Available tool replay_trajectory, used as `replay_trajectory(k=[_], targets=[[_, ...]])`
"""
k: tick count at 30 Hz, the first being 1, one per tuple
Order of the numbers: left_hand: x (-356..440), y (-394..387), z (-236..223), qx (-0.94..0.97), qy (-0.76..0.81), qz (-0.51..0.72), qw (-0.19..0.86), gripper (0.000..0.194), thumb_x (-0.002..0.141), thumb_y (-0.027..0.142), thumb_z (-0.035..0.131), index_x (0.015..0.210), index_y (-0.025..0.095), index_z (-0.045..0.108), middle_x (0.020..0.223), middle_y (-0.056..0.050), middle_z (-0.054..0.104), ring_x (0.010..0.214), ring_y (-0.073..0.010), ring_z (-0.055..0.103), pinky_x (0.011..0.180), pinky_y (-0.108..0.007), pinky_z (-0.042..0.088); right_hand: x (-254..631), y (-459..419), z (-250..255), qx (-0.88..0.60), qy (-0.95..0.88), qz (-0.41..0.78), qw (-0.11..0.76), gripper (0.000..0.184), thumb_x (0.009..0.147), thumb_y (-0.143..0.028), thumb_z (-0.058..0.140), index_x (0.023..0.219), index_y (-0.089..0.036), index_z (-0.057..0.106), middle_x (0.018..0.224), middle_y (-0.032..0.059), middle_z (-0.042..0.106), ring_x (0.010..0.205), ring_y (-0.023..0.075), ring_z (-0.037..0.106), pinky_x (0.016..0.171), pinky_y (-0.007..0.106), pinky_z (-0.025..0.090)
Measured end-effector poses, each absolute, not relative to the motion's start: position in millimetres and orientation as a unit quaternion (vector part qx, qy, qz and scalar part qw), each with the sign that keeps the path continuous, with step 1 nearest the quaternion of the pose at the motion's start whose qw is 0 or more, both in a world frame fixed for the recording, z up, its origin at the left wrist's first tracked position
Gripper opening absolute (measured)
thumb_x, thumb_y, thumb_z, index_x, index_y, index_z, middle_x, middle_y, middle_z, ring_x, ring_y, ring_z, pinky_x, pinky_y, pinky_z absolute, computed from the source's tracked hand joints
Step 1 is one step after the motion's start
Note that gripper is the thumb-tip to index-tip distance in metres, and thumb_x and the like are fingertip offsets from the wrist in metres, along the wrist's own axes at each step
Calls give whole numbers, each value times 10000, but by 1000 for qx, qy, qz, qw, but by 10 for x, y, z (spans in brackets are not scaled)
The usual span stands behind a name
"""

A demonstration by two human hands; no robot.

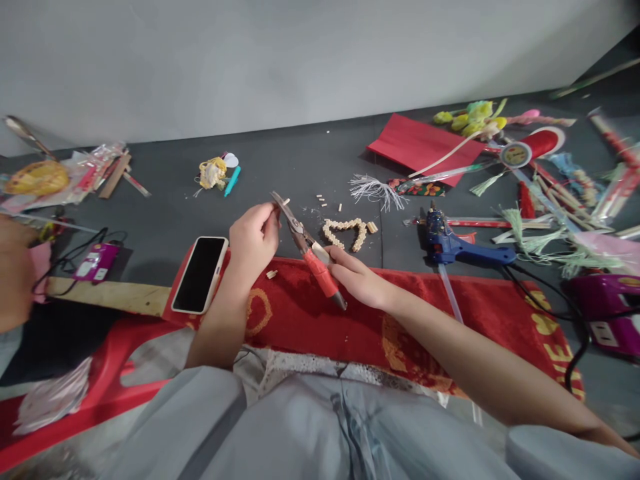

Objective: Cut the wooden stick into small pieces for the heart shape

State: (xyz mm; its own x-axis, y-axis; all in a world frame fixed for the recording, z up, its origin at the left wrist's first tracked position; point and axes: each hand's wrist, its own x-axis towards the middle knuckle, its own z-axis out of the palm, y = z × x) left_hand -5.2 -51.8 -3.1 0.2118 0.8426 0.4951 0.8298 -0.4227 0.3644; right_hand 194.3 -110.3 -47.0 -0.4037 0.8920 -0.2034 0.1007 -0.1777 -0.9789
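Note:
My right hand [357, 277] is closed around a pair of pliers [320, 268] with red handles, its jaws pointing up and to the left. Beside those jaws, my left hand [255, 240] pinches a small pale stick [286, 201]; only its tip shows past the metal, and the rest is hidden by fingers and jaws. A heart-shaped outline of short pale stick pieces [345, 233] lies just right of the pliers. Several loose cut pieces [321, 199] are scattered above it, and a few more [271, 274] rest on the red towel [310, 320] under my wrists.
Left of my forearm lies a phone [200, 274]. A blue glue gun [450, 243] with a black cord is at right, below red paper [425, 148], a red thread spool [535, 147] and tassels. At far left, another person's arm [15, 273] reaches in near a purple box [97, 261].

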Motion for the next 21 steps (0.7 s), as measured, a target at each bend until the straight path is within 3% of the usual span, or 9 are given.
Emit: replay_trajectory(k=[4,7,11,16,21], targets=[[-54,-512,-43,781,530,330,4,222,918,199,474,706,196,538,676,5,591,657,-123,555,633,-258,372,1938,-1100,-454,-452,-555,629,304,192,880,-386,424,873,-212,505,810,3,529,827,173,505,779,328,415],[-54,-509,-50,781,527,334,-1,227,912,184,470,691,197,521,666,5,576,646,-123,539,630,-260,365,1951,-1105,-446,-435,-557,635,313,316,906,-516,399,823,-222,481,759,-6,482,763,166,470,730,324,406],[-55,-510,-47,780,536,324,3,238,915,198,469,681,197,512,659,6,560,635,-123,520,626,-263,355,1987,-1106,-418,-427,-565,635,308,448,808,-659,537,862,-217,486,798,3,507,783,171,469,706,318,392],[-47,-515,-21,778,536,327,33,241,915,199,463,678,199,505,642,11,551,615,-119,505,616,-264,346,1999,-1093,-355,-446,-594,617,259,535,672,-621,713,888,-211,446,726,-45,459,666,125,427,607,277,323],[-40,-514,5,767,541,336,80,263,919,226,453,662,198,502,606,23,539,573,-107,489,590,-254,352,1983,-1100,-313,-462,-607,601,238,525,683,-599,697,906,-212,421,728,-57,420,656,111,403,614,275,301]])
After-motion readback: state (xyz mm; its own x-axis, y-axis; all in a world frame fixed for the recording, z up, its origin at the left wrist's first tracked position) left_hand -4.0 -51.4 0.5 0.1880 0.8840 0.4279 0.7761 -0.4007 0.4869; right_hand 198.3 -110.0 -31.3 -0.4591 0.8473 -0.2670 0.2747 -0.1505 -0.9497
